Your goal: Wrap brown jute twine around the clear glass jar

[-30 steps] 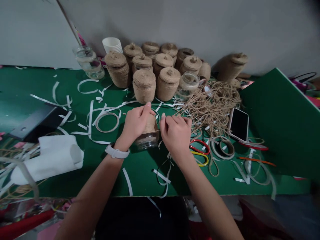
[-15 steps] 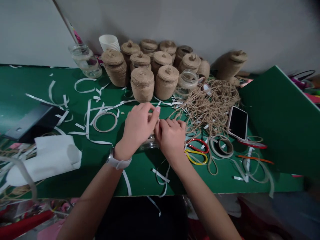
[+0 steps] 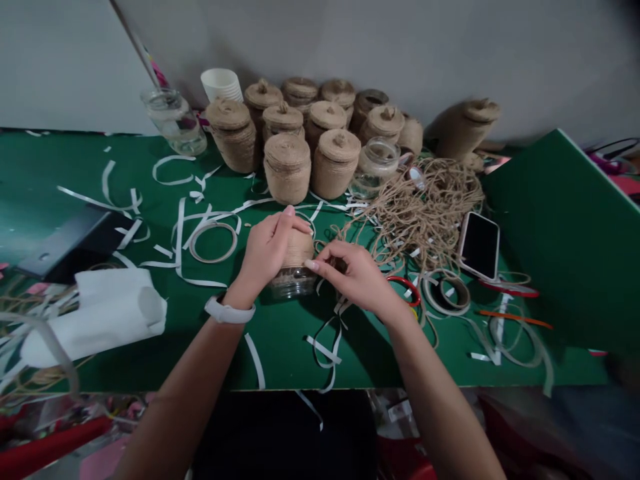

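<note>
A glass jar [image 3: 295, 270] stands on the green table [image 3: 280, 353], its upper half wound in jute twine. My left hand [image 3: 267, 250], with a white watch on the wrist, is wrapped round the jar's wound part. My right hand [image 3: 357, 277] is closed beside the jar on its right, fingertips pinching the twine strand against it. The strand runs off to the loose twine heap [image 3: 425, 210] at the right.
Several twine-covered jars [image 3: 287, 167] and a bare glass jar [image 3: 375, 167] stand at the back. A phone [image 3: 479, 245], tape rolls [image 3: 215, 241], red and yellow scissors handles [image 3: 405, 287], white paper strips and a white bundle [image 3: 100, 313] lie around. A green board [image 3: 565, 240] leans at right.
Both hands were bunched together over the jar's top half a second ago. Now the left hand is round the jar's side and the right has dropped low to its right.
</note>
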`<action>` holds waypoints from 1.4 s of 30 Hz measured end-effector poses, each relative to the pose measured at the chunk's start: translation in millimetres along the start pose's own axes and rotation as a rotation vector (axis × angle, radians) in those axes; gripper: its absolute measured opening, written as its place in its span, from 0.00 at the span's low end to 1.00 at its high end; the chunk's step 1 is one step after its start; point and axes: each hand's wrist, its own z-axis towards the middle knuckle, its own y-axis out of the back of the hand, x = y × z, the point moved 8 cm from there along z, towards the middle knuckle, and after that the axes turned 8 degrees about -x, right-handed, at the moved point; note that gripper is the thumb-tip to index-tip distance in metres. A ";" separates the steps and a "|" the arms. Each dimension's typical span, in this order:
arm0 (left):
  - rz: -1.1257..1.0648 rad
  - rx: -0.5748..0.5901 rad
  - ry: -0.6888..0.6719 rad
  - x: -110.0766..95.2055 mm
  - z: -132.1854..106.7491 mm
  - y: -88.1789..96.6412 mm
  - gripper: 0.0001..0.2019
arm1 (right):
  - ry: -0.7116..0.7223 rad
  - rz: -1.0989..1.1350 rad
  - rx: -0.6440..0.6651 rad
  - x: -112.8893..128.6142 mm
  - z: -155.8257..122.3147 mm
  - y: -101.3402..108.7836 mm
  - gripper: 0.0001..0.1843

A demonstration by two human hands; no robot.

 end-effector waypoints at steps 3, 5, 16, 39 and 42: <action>-0.251 -0.052 0.022 10.6 -1.2 -2.7 0.28 | -0.013 -0.039 -0.041 1.7 -1.9 -1.6 0.23; -0.349 -0.107 0.031 16.7 -2.5 -3.0 0.27 | -0.029 -0.083 -0.077 2.8 -3.9 -0.7 0.23; 0.264 -0.014 -0.233 -32.4 -5.1 -7.0 0.17 | -0.051 -0.327 -0.088 7.2 -7.0 -6.8 0.17; -0.289 -0.223 -0.018 6.1 -16.2 8.2 0.30 | -0.092 -0.385 -0.232 -11.1 -14.0 -4.7 0.17; -0.172 -0.172 -0.046 -2.8 -14.5 7.4 0.28 | -0.094 -0.444 -0.256 -6.0 -14.1 -4.0 0.17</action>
